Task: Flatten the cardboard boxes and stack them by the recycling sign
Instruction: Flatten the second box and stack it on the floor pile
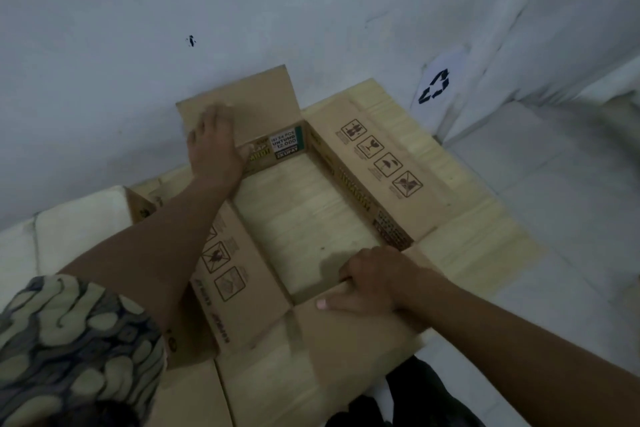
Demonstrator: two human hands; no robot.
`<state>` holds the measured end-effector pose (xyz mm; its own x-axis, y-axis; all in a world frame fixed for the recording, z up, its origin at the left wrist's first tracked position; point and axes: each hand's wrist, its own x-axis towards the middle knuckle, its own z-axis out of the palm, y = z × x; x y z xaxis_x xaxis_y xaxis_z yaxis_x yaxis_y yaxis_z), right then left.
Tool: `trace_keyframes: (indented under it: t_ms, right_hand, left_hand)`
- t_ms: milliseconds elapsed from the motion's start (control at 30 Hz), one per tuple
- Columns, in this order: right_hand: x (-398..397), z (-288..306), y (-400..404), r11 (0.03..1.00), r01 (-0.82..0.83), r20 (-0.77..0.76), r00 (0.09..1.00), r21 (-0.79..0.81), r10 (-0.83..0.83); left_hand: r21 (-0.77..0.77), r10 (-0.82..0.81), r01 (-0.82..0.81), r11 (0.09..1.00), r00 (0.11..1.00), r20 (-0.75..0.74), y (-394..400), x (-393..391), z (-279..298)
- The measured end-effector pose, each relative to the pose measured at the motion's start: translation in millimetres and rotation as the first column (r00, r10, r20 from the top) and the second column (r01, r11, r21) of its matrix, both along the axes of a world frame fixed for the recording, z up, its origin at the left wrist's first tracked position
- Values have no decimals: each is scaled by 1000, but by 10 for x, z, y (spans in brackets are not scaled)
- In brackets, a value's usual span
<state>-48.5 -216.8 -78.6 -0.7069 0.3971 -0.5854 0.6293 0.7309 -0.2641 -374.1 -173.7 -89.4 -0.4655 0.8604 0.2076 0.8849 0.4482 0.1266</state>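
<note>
Head view, looking down at an open cardboard box (304,218) with no top or bottom closed, so the pale wooden board (460,253) beneath shows through its middle. Box standing on that board against a pale wall (138,28), flaps spread outward on all four sides. Left hand (214,146) reaching to the far end, palm flat and fingers spread against the upright far flap (256,104), grip released and pressing, not clasping. Right hand (370,284) at the near end, fingers curled over the edge of the near wall, thumb lying along the near flap (311,357), grip clenched on that cardboard edge. Right side flap (377,156) lying out flat, printed with four handling symbols in a row; left side flap (221,263) bearing similar symbols, partly covered by the left forearm. Printed label visible on the inner far wall. Patterned sleeve (69,350) at the lower left corner. White sheet with a black recycling sign (434,87) leaning at the wall to the right, near the far right corner of the board and apart from the box. Pale tiled floor (554,201) around the board.
</note>
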Motion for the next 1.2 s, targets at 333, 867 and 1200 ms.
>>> trace_keyframes:
  t_ms: [333, 867, 1200]
  right_hand:
    - [24, -557, -62, 833, 212, -514, 852, 511, 98]
    - [41, -730, -3, 815, 340, -664, 744, 469, 71]
    - [371, -183, 615, 616, 704, -766, 596, 353, -241]
  left_hand:
    - [-160, -55, 63, 985, 997, 51, 162, -167, -359]
    - [-104, -100, 123, 987, 974, 201, -53, -222, -451]
    - [-41, -51, 84, 996, 858, 511, -29, 1173, -142]
